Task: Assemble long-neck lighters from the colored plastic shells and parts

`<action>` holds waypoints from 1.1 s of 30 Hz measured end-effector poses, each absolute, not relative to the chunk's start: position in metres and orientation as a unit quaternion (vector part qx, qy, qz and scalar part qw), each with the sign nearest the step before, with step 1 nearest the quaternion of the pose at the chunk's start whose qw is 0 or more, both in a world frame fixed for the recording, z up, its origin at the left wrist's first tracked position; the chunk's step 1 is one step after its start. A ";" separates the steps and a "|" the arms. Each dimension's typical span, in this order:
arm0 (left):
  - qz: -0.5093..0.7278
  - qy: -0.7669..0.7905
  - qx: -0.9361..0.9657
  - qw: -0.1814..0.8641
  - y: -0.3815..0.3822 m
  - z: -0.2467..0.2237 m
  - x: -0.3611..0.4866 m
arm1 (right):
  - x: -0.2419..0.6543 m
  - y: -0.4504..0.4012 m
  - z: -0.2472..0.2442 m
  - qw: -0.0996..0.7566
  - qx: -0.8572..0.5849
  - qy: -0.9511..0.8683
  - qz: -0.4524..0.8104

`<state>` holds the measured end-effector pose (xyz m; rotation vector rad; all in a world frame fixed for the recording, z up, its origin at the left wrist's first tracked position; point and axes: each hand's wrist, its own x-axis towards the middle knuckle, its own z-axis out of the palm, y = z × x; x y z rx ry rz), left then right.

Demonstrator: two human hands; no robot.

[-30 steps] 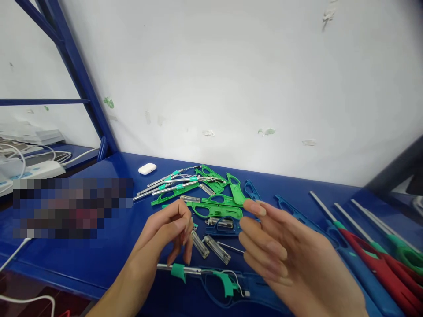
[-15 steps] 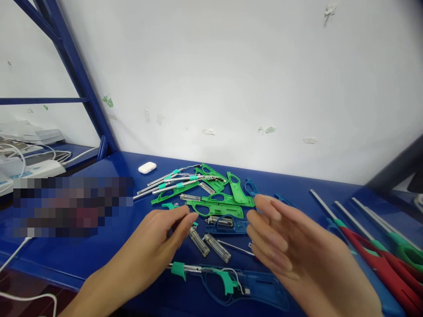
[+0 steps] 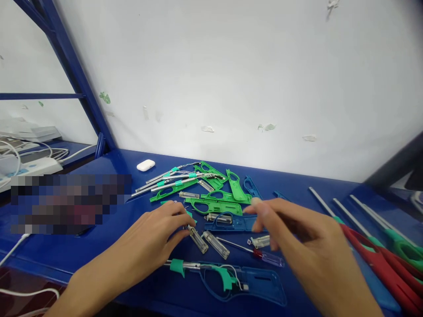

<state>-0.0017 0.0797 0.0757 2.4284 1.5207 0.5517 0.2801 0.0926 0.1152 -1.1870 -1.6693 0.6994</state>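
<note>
My left hand (image 3: 161, 231) is closed, thumb and fingertips pinching the upper end of a clear lighter fuel tank (image 3: 199, 241) that lies on the blue table. A second clear fuel tank (image 3: 216, 245) is beside it. My right hand (image 3: 297, 237) hovers with loosely bent fingers, nothing visible in it. Under that hand lie a screwdriver (image 3: 269, 258) with a red and clear handle, and another small tank (image 3: 261, 241). Nearest me, a blue lighter shell half (image 3: 261, 284) carries a metal tube, a teal trigger (image 3: 224, 278) and a white wire.
Green shell halves (image 3: 214, 206), more blue ones and metal tubes with teal parts (image 3: 178, 182) are heaped farther back. Long lighters with red and green handles (image 3: 373, 248) line the right side. At left are a white earbud case (image 3: 146, 165) and a blurred-out object (image 3: 69, 204).
My left hand has turned over and its fingertips have come onto the fuel tank. My right hand has rotated palm-down, revealing the screwdriver and the small tank.
</note>
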 end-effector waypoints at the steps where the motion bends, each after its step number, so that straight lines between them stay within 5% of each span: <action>1: 0.190 0.518 0.827 0.106 0.080 0.075 -0.002 | 0.278 0.094 0.112 0.444 -0.487 -0.700 0.274; 11: 0.188 0.562 0.803 0.055 0.084 0.077 -0.012 | 0.253 0.098 0.080 0.183 -0.494 -0.824 0.209; 33: 0.121 0.549 0.826 0.018 0.090 0.067 0.010 | 0.265 0.096 0.063 0.217 -0.462 -0.858 0.053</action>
